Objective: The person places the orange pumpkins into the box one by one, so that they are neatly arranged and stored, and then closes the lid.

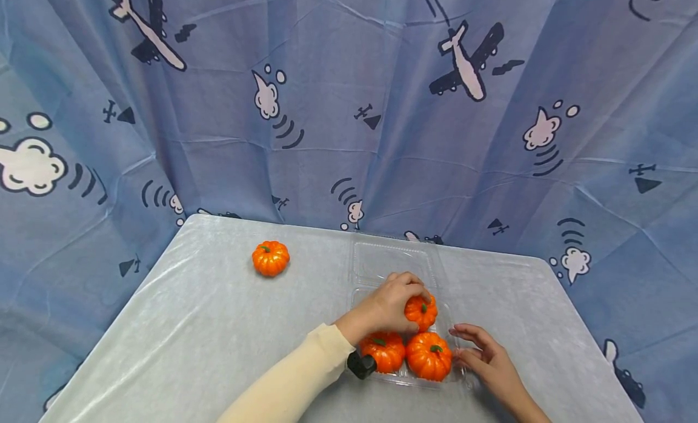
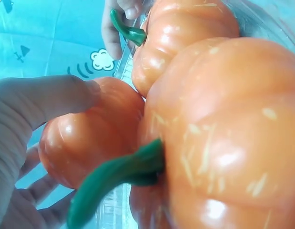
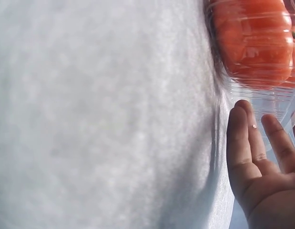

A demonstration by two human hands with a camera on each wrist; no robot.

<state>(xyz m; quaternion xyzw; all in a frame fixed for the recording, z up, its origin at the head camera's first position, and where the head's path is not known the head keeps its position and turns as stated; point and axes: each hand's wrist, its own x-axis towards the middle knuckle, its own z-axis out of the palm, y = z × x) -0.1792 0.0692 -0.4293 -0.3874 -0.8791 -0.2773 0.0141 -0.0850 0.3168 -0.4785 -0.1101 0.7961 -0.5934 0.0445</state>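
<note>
My left hand [image 1: 394, 305] grips a small orange pumpkin [image 1: 422, 314] at the back of a clear plastic clamshell box [image 1: 400, 379]. In the left wrist view its thumb lies over that pumpkin [image 2: 90, 138], with the fingers round the other side. Two larger pumpkins with green stems, one at left [image 1: 386, 353] and one at right [image 1: 429, 357], sit in the front of the box. At the box's right side my right hand [image 1: 485, 356] holds its fingers fairly straight against or just beside the clear wall. Whether they touch it I cannot tell.
The box's clear lid [image 1: 395, 262] lies folded back on the table [image 1: 229, 332]. Another small pumpkin [image 1: 271, 258] stands apart at the back left. Behind the table's far edge hangs a blue curtain [image 1: 327, 108] printed with planes and clouds.
</note>
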